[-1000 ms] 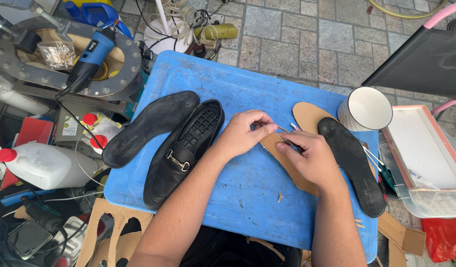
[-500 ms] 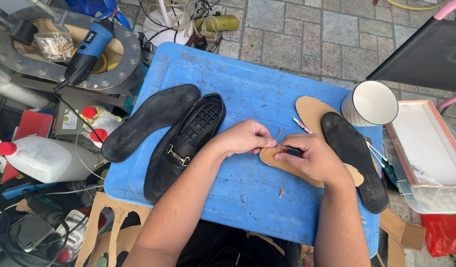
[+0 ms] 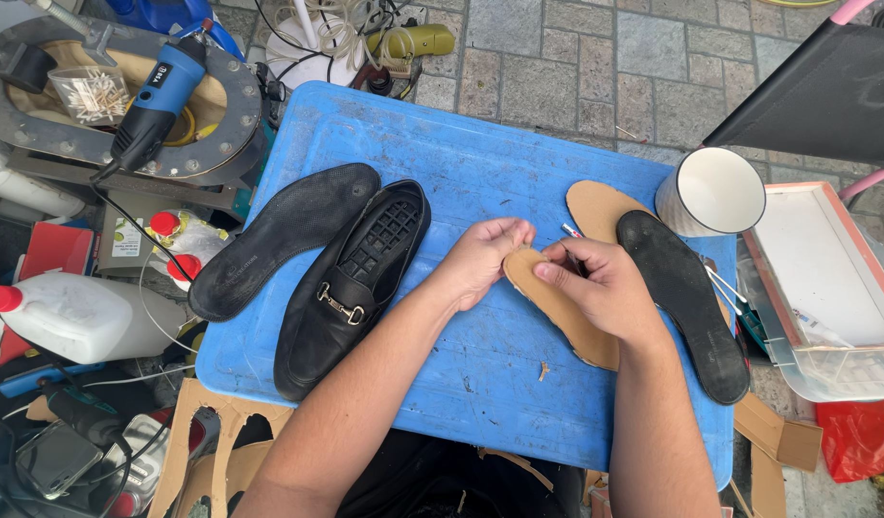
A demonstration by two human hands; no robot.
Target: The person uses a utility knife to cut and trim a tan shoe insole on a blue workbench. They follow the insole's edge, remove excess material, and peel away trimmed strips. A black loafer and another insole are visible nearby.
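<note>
My left hand [image 3: 482, 255] pinches the near tip of a tan insole [image 3: 565, 312] that lies on the blue plastic board [image 3: 461, 163]. My right hand [image 3: 595, 283] presses on the same tip from the right, thumb over it. A black loafer [image 3: 351, 288] with a metal bit rests on its side to the left, and a black rubber sole [image 3: 283, 235] lies beyond it. On the right, another black sole [image 3: 686, 297] sits on a second tan insole [image 3: 595, 206].
A white cup [image 3: 715, 192] stands at the board's far right corner, a clear tray [image 3: 825, 288] beside it. At the left are a blue power tool [image 3: 159, 96] on a round metal stand, a white jug [image 3: 77, 317] and red-capped bottles. Cardboard pieces [image 3: 202, 432] lie below.
Both hands have drawn closer together on the insole's tip. A thin tool seen earlier at the right fingers is hidden now. The camera view has shifted slightly.
</note>
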